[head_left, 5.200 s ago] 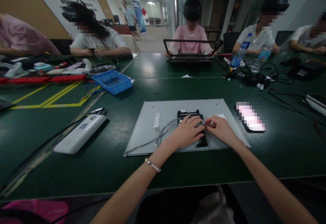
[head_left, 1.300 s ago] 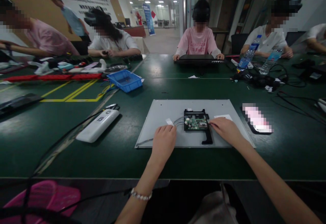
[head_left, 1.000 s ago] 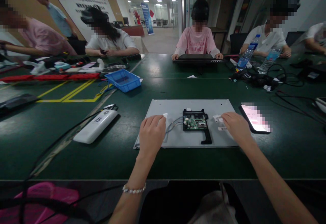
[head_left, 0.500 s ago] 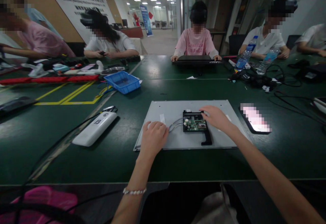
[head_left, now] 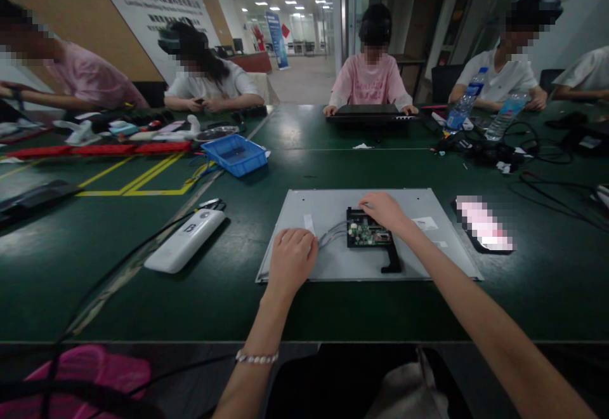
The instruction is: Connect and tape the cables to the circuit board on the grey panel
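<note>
A flat grey metal panel lies on the table before me. On its middle sits a green circuit board in a black plastic frame, with grey cables running off to the left. My left hand rests on the panel's left part beside the cable ends, fingers curled down; whatever is under them is hidden. My right hand reaches over the frame's far edge. Its thumb and fingers are bent together there, and I cannot make out what lies between the tips.
A white power bank lies to the left with a black cable. The phone is right of the panel. Further back are a blue tray and water bottles. Several people sit across the table.
My right hand has moved left along the far edge of the black frame, uncovering white labels on the panel. My left hand stays in place. The whole view has shifted slightly.
</note>
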The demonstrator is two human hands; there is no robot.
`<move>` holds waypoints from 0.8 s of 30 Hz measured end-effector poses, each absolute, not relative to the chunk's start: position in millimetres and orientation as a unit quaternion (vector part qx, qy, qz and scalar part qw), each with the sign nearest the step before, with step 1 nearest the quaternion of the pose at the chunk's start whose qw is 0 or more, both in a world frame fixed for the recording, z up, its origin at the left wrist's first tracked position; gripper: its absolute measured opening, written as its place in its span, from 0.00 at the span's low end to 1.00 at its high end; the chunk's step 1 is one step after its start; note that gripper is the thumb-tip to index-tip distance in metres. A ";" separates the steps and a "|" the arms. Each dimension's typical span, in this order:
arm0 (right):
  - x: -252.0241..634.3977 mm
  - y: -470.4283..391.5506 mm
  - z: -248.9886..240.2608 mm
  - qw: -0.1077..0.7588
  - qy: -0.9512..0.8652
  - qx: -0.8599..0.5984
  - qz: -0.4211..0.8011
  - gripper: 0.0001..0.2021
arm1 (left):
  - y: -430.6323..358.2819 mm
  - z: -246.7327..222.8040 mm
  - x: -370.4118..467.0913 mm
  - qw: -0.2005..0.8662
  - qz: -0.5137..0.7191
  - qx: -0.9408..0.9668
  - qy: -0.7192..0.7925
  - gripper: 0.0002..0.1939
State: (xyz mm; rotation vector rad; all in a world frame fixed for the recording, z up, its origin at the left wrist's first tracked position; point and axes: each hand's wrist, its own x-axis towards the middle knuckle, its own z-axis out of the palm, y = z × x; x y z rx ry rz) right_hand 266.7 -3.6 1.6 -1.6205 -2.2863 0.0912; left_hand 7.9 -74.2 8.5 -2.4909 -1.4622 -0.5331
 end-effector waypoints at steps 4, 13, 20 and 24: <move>291.4 -8.7 5.9 0.165 -0.779 -0.602 -0.058 0.13 | -74.6 9.5 8.2 0.097 -0.187 -0.843 -0.495 0.13; 332.2 -17.7 -19.1 0.132 -0.776 -0.617 0.002 0.15 | -71.5 7.3 8.9 0.109 -0.205 -0.849 -0.474 0.11; 354.5 -29.6 -25.6 0.202 -0.749 -0.630 0.030 0.15 | -74.2 7.7 7.6 0.101 -0.240 -0.845 -0.467 0.08; 363.0 -34.5 -28.2 0.208 -0.735 -0.645 0.035 0.15 | -75.4 20.8 16.5 0.070 -0.264 -0.844 -0.461 0.08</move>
